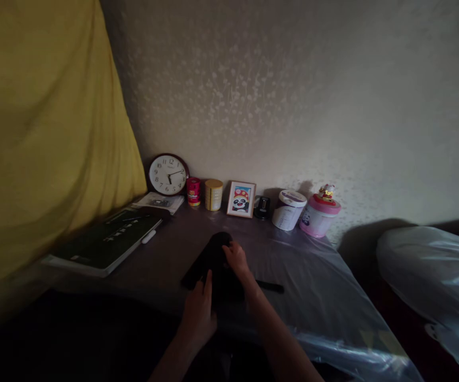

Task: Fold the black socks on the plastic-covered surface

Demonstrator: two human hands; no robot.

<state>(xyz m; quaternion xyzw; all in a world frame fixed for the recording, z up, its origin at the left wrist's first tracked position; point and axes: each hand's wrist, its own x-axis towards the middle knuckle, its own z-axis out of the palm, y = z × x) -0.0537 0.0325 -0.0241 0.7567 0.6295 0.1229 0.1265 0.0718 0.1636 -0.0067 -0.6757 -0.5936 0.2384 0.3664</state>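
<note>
Round clock (169, 174) beside red canister (193, 192), both near wall (229, 106).

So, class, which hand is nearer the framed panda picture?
Right. The right hand is in front of the framed panda picture; the left hand is farther away, lower in view and leftward.

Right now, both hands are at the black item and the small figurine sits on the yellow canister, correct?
Not quite: the head view shows the small figurine on the pink-lidded tub instead. The rest holds: the left hand and right hand are both at the black item.
</note>
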